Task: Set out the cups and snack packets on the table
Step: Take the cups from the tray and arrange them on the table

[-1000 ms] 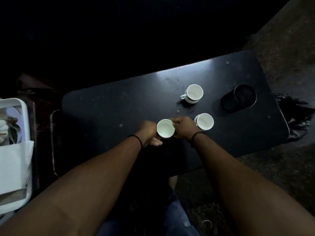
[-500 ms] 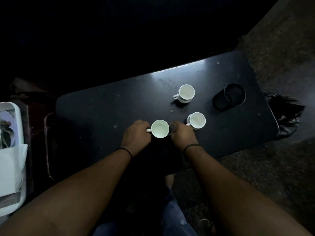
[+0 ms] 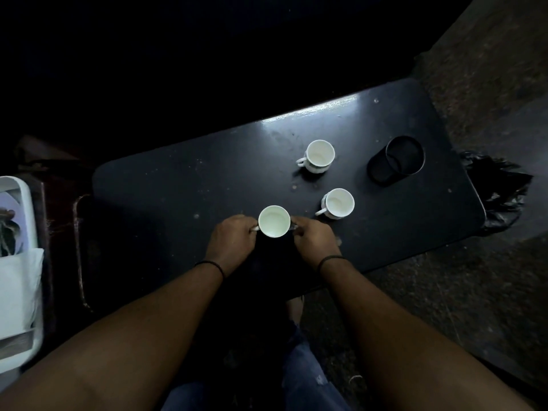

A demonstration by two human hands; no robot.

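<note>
head view: the left hand [image 3: 229, 243] is curled, its fingertips pinching the handle of the nearest white teacup [image 3: 273, 221], which stands upright near the front edge of the black table [image 3: 178, 185]. the right hand [image 3: 315, 244] is loosely closed, fingertips touching the cup's opposite side. two more white teacups stand apart on the table: one [image 3: 338, 203] just right of the hands, another [image 3: 318, 155] farther back, both with handles pointing left. a black mesh holder [image 3: 396, 160] sits toward the right end. a white basket [image 3: 17, 262] is cut off at the left edge, its contents too dim to identify. no snack packets or readable writing can be made out.
</note>
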